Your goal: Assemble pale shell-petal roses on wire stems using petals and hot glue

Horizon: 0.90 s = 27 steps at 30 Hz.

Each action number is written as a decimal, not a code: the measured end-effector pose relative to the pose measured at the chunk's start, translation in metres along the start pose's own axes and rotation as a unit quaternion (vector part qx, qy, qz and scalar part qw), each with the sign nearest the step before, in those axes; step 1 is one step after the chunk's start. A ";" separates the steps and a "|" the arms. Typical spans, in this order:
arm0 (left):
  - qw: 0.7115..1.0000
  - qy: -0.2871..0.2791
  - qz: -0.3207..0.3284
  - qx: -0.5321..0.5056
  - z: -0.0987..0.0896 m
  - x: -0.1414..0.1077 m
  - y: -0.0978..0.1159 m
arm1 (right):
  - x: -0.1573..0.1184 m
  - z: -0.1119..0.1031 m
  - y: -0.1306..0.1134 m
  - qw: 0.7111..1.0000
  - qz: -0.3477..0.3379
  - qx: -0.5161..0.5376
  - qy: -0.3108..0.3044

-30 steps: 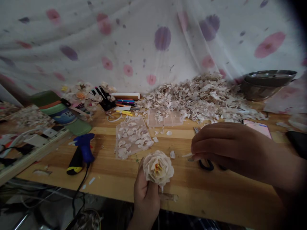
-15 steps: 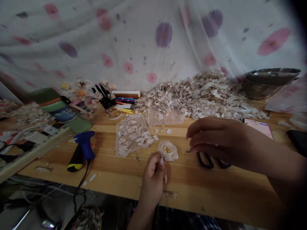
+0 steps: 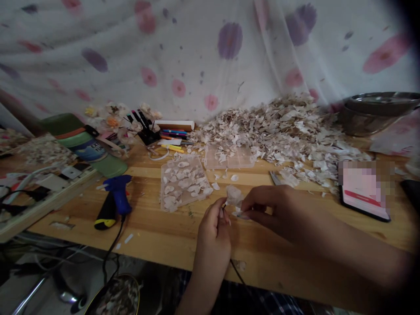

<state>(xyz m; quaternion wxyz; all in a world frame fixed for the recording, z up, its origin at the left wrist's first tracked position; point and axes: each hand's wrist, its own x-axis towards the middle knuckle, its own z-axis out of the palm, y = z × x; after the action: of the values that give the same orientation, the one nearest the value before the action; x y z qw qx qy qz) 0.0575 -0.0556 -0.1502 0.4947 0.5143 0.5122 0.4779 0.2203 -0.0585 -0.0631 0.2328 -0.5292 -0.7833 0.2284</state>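
My left hand is closed around the dark stem of a whitish artificial flower, near the middle of the wooden table. The flower is tilted, so its side and underside face me. A length of the dark stem sticks out below the hand. My right hand reaches in from the right, thumb and finger pinched at the flower's lower right edge on a pale petal. Whether that petal is loose or attached, I cannot tell. Just behind the right hand, the metal tip of a tool shows; the hand hides its handles.
A clear tray of loose petals lies left of the flower, a second clear tray behind it. A large heap of pale flakes fills the back. To the left are a blue glue gun and green bottle; right, a phone.
My right hand has moved left and down to the flower and now pinches at its edge. The flower has been tipped, hiding its yellow centre. The phone now shows fully.
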 end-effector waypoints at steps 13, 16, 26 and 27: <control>0.996 0.010 -0.044 -0.076 0.002 -0.004 0.000 | 0.008 -0.001 0.014 0.998 0.049 0.035 0.008; 0.987 0.000 -0.095 -0.128 0.000 -0.005 0.002 | 0.008 -0.003 0.012 0.997 0.059 0.042 -0.001; 0.994 -0.016 -0.038 -0.097 0.001 -0.002 0.009 | 0.004 -0.002 0.009 0.994 0.076 0.074 -0.032; 0.995 -0.026 -0.036 -0.092 0.000 -0.001 0.008 | 0.004 -0.002 0.009 0.994 0.077 0.076 -0.035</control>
<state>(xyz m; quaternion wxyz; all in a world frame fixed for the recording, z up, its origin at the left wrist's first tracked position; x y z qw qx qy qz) 0.0580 -0.0564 -0.1422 0.5705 0.4600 0.4710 0.4911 0.2264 -0.0517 -0.0666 0.2270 -0.5602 -0.7282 0.3230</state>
